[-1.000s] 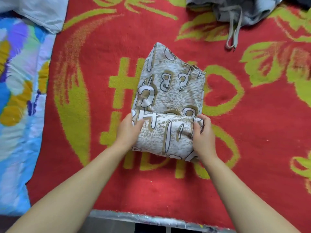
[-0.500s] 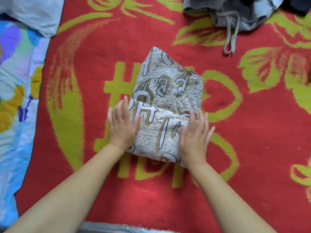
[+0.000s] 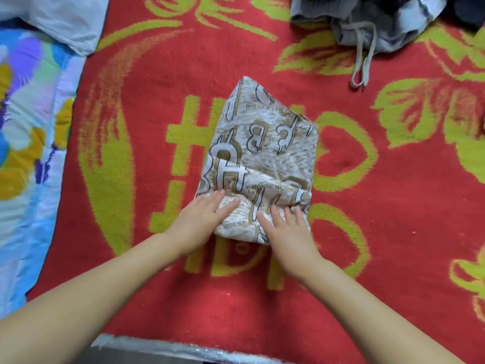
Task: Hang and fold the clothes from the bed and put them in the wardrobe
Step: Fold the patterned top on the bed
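A beige and white garment (image 3: pixel 265 143) printed with large letters lies folded on the red and green blanket (image 3: pixel 393 232) of the bed. Its near end is folded up over the rest. My left hand (image 3: pixel 203 215) lies flat on the near left corner of the fold, fingers straight. On the near right part my right hand (image 3: pixel 284 225) presses down with its fingers spread.
A grey garment with a drawstring (image 3: pixel 367 27) lies bunched at the far right of the bed. A colourful quilt (image 3: pixel 26 132) and a pale pillow (image 3: pixel 57 19) lie at the left. The bed's near edge (image 3: pixel 168 349) runs along the bottom.
Both hands let go of the folded edge they pinched, then laid flat on the fold. They have since slid inward and toward me, smoothing the near part of the garment.
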Demonstrator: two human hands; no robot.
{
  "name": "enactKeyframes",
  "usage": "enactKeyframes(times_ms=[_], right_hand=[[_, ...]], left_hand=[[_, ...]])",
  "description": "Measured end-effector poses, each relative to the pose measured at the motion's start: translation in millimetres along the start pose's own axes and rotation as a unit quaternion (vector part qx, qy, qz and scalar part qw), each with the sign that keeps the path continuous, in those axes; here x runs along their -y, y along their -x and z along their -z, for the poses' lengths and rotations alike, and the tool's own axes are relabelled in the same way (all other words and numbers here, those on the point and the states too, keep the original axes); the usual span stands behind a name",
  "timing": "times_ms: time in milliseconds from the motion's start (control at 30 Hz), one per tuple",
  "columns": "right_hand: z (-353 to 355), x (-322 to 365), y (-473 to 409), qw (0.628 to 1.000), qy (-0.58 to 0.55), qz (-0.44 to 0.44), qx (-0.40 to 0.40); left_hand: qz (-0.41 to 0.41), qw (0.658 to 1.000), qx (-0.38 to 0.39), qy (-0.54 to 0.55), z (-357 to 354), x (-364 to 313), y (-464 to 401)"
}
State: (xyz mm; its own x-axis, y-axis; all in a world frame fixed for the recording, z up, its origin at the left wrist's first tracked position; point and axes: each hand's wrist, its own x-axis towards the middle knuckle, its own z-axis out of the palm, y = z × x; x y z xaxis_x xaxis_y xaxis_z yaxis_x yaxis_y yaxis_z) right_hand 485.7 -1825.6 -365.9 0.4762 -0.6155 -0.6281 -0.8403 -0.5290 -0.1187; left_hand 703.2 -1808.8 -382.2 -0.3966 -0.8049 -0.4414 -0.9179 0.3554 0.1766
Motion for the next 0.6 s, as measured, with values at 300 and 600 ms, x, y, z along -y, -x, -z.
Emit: enactKeyframes(times_ms=[300, 600], right_hand=[[77, -82, -6, 0.971, -0.237, 0.001, -0.03], [46, -50, -52, 0.966, -0.111, -0.058, -0.224]], left_hand=[[0.106, 0.918, 0.069, 0.377, 91, 40, -20], [0.212, 0.94, -0.235, 0.126, 48, 25, -75]])
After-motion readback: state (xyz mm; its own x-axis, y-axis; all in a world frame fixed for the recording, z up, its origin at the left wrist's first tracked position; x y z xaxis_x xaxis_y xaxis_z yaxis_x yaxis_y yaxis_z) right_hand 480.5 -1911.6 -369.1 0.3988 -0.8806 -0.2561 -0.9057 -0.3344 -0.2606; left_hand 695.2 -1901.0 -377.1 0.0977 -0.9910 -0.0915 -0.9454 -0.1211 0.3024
